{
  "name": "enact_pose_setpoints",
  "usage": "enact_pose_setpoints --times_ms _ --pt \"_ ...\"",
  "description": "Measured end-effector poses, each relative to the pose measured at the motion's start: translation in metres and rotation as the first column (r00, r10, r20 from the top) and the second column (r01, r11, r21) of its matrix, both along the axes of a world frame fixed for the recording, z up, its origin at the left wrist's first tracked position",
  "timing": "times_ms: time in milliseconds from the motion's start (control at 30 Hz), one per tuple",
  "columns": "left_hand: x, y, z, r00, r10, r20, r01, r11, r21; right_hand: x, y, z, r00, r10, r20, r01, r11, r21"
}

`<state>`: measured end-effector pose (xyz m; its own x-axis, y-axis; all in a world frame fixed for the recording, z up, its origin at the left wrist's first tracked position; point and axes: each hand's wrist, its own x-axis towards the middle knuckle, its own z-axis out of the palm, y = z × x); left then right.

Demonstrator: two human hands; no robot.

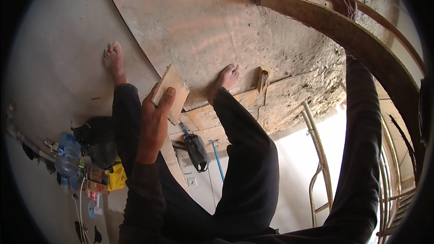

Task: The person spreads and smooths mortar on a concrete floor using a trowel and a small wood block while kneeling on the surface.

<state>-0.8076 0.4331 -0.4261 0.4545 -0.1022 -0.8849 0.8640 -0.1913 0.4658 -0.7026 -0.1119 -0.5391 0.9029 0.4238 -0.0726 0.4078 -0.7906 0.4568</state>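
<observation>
My left hand [156, 117] grips a small flat piece of board [173, 91] with a pale face and a rough, broken edge, the thumb lying across it. It is held above the board platform between my two bare feet. At the upper right, my stretched right arm reaches past a long wooden beam [334, 20] that looks curved. My right hand [342, 4] is closed around a narrower wooden strip [384, 25] behind that beam. Part of this hand is hidden by the wide beam.
My right foot [227, 77] is beside a short wooden block [262, 79] on the rough, crumbly surface. Far below stand a metal frame [318, 153], a black bag [195, 151] and a blue rod [217, 159]. A large water bottle [68, 155] and a yellow bag [117, 176] are at lower left.
</observation>
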Motion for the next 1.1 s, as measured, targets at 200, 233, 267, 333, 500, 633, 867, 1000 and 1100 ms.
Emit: enact_pose_setpoints --times_ms 200,233,267,333,500,633,867,1000,1100 --pt "-0.002 0.002 -0.003 1.000 0.011 -0.003 -0.011 1.000 -0.018 0.001 0.023 0.011 0.929 -0.206 -0.307 0.172 0.976 -0.134" --pt "-0.002 0.003 -0.002 1.000 0.010 -0.009 -0.010 1.000 -0.013 -0.002 0.027 0.016 0.890 -0.253 -0.378 0.205 0.965 -0.162" --pt "-0.002 0.006 -0.002 1.000 0.010 -0.009 -0.010 1.000 0.004 -0.008 0.021 0.011 0.916 -0.218 -0.337 0.186 0.975 -0.123" --pt "-0.004 0.010 -0.003 1.000 0.005 -0.008 -0.005 1.000 0.021 -0.025 0.008 0.008 0.955 -0.139 -0.263 0.120 0.989 -0.088" --pt "0.001 0.007 0.000 1.000 -0.015 0.016 0.015 1.000 0.018 -0.055 -0.028 0.001 0.983 -0.070 -0.169 0.047 0.989 -0.140" --pt "-0.004 0.008 -0.005 1.000 -0.028 -0.009 0.029 0.998 0.049 -0.071 -0.036 -0.029 0.990 0.007 -0.138 -0.052 0.946 -0.320" --pt "-0.005 0.011 -0.001 0.997 -0.075 0.014 0.073 0.992 0.100 -0.154 -0.073 -0.032 0.959 -0.248 -0.140 0.262 0.961 0.086" --pt "0.001 0.011 0.003 0.999 -0.029 0.021 0.029 0.999 0.018 -0.180 0.032 0.007 0.772 -0.487 -0.408 0.587 0.792 0.167" --pt "-0.001 0.016 0.000 0.999 -0.021 0.036 0.022 0.999 -0.025 -0.202 0.093 0.007 0.427 -0.547 -0.720 0.897 0.358 0.260"
